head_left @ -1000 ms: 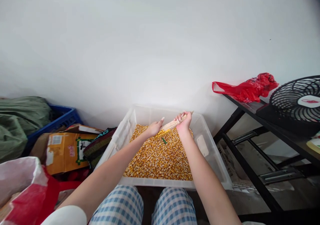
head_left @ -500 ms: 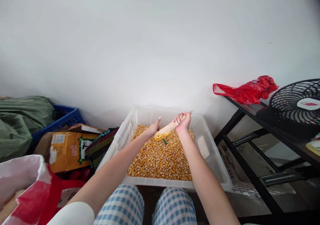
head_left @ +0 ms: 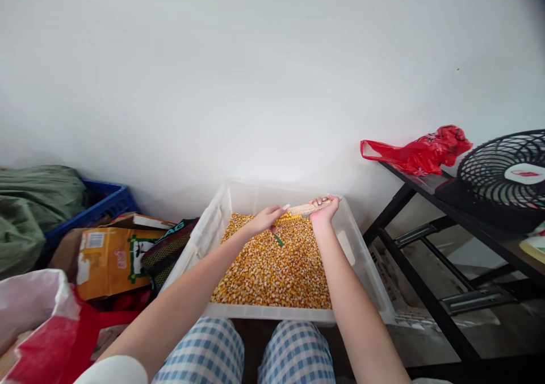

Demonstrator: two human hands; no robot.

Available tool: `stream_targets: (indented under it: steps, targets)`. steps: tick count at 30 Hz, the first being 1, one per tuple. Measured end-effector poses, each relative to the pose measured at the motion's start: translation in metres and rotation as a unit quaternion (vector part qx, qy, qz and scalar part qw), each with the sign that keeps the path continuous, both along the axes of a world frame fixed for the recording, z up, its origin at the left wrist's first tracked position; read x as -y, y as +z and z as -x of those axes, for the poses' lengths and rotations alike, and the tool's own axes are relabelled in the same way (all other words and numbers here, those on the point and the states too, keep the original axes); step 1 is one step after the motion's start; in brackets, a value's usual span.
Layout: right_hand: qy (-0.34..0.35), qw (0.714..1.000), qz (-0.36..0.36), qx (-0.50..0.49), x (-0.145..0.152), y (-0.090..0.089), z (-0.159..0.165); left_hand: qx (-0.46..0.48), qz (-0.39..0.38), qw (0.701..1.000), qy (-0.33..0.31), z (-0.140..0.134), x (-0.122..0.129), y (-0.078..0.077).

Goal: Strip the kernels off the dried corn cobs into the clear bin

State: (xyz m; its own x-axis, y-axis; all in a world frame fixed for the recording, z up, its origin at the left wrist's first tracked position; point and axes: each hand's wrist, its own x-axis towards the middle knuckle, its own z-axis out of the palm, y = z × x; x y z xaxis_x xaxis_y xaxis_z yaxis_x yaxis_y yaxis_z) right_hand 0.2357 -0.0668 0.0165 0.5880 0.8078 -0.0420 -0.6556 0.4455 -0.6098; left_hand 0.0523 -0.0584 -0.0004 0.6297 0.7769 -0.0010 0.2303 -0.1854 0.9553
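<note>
A corn cob [head_left: 300,211] is held between both hands above the loose kernels. Most of its visible surface is bare and pale, with yellow kernels left along the lower side near its left end. My left hand [head_left: 269,219] is closed round that left end, its thumb along the top. My right hand [head_left: 324,209] wraps the bare right end. Below them, yellow corn kernels [head_left: 272,276] fill part of a translucent plastic bin [head_left: 361,282]. A small green strip [head_left: 279,240] shows just under my left hand; whether it is held cannot be told.
On the right, a black table [head_left: 477,219] carries a red plastic bag [head_left: 430,150] and a black fan [head_left: 506,171]. To the left are an orange cardboard box [head_left: 108,262], a blue crate [head_left: 106,202], a green cloth [head_left: 42,202] and a red-and-white bag [head_left: 46,327]. A white wall [head_left: 272,77] stands behind.
The cob has turned closer to level and shifted right. My left hand's thumb, raised before, now lies against the cob. My right hand has moved slightly right, still gripping.
</note>
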Motion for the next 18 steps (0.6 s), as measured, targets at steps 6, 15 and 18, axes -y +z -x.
stream_targets:
  steps: [6,15,18]
  targets:
    - [0.005,1.000,0.004,0.014,0.001,0.000,0.004,0.004,0.025,0.999,0.043,-0.003,-0.007,-0.013]
    - [0.002,1.000,0.012,-0.002,0.000,0.000,0.004,-0.044,-0.060,0.997,0.036,0.003,-0.005,0.000]
    - [0.010,1.000,0.007,-0.027,-0.001,-0.001,0.004,-0.092,-0.191,0.976,0.052,0.001,0.003,-0.001]
